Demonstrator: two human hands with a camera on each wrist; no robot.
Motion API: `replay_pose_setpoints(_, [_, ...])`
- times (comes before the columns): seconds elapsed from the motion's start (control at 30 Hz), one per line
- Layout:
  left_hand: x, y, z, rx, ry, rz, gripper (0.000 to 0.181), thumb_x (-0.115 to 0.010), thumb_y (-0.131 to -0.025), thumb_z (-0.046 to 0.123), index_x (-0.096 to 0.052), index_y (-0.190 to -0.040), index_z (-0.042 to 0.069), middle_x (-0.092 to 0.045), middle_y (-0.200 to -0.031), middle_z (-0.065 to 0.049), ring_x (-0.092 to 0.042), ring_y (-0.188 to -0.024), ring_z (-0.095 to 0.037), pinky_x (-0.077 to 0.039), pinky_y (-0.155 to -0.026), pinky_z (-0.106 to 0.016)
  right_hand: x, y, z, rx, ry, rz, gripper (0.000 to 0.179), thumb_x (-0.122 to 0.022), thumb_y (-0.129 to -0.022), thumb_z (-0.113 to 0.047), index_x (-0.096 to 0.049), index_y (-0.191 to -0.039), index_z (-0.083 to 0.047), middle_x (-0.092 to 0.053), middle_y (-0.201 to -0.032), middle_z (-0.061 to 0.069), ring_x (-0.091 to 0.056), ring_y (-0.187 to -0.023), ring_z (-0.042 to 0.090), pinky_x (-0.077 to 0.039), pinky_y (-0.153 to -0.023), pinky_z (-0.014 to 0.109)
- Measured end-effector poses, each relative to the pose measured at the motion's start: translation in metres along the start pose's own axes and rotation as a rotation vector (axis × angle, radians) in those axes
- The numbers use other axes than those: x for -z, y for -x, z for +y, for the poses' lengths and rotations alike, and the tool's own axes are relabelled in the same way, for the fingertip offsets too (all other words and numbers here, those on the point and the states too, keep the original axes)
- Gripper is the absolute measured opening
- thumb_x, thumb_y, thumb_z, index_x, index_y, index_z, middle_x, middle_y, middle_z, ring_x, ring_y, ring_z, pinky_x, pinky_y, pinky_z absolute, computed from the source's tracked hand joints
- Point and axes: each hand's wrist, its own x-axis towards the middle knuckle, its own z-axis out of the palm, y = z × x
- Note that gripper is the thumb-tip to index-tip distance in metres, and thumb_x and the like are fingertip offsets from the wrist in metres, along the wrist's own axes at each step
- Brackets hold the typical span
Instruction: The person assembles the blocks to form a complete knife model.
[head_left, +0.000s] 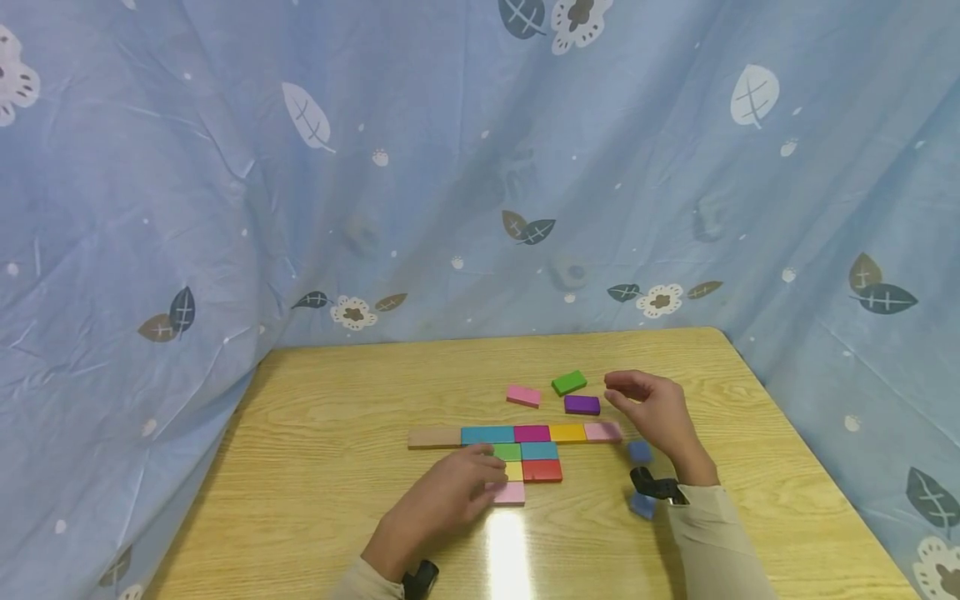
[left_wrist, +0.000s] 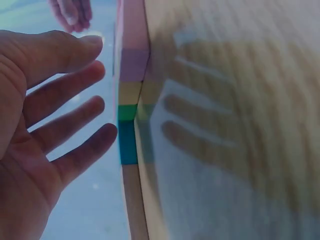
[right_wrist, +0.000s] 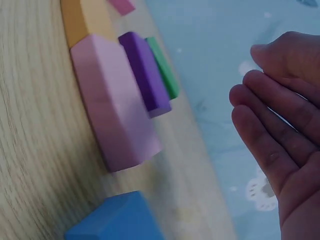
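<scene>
My left hand [head_left: 453, 487] hovers at the left side of a flat arrangement of coloured blocks, fingers spread and loosely bent with nothing in them. Just past its fingertips lie a green block [head_left: 507, 452], a pale yellow block [head_left: 514, 472] and a light pink block [head_left: 510, 494]. A teal block [left_wrist: 128, 142] and a natural wood block [left_wrist: 134, 200] continue the line in the left wrist view. Over the table's right part, my right hand [head_left: 656, 412] is raised with fingers gently curved and holding nothing. Closest to it are a purple block [head_left: 582, 405] and the row's pink end block [head_left: 603, 432].
Behind the row lie a loose pink block [head_left: 523, 396] and a bright green block [head_left: 569, 382]. Two blue blocks, one nearer the row [head_left: 640, 452] and one under the right wrist [head_left: 642, 505], sit at the right. A red block [head_left: 542, 471] belongs to the arrangement. A patterned curtain [head_left: 450, 167] surrounds the table.
</scene>
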Motion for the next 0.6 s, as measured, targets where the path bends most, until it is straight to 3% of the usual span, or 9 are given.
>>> replay_pose_setpoints(0.1, [-0.002, 0.000, 0.001, 0.011, 0.005, -0.014, 0.018, -0.071, -0.107, 0.012, -0.086, -0.116, 0.016, -0.079, -0.134, 0.003, -0.062, -0.146, -0.030, -0.048, -0.126, -0.044, -0.004, -0.003, 0.011, -0.040, -0.051, 0.002, 0.025, -0.082, -0.100, -0.010, -0.081, -0.122, 0.000, -0.083, -0.115, 0.017, -0.081, -0.102, 0.015, -0.057, -0.086, 0.005])
replay_pose_setpoints(0.27, [-0.006, 0.000, 0.001, 0.009, -0.001, -0.016, 0.018, -0.071, -0.107, 0.013, -0.086, -0.115, 0.017, -0.078, -0.137, 0.001, -0.063, -0.145, -0.031, -0.049, -0.126, -0.043, -0.011, -0.005, 0.023, -0.091, -0.113, -0.002, 0.029, -0.081, -0.099, -0.008, -0.079, -0.127, 0.001, -0.081, -0.120, 0.021, -0.078, -0.103, 0.004, -0.057, -0.086, 0.006])
replay_pose_setpoints(0.6, [-0.010, -0.002, -0.001, -0.002, -0.034, -0.017, 0.017, -0.073, -0.107, 0.013, -0.087, -0.116, 0.016, -0.079, -0.134, 0.001, -0.066, -0.141, -0.028, -0.052, -0.123, -0.040, -0.017, -0.006, 0.029, -0.130, -0.142, -0.085, 0.038, -0.082, -0.100, -0.011, -0.075, -0.135, 0.002, -0.079, -0.127, 0.022, -0.080, -0.112, 0.034, -0.058, -0.088, 0.008])
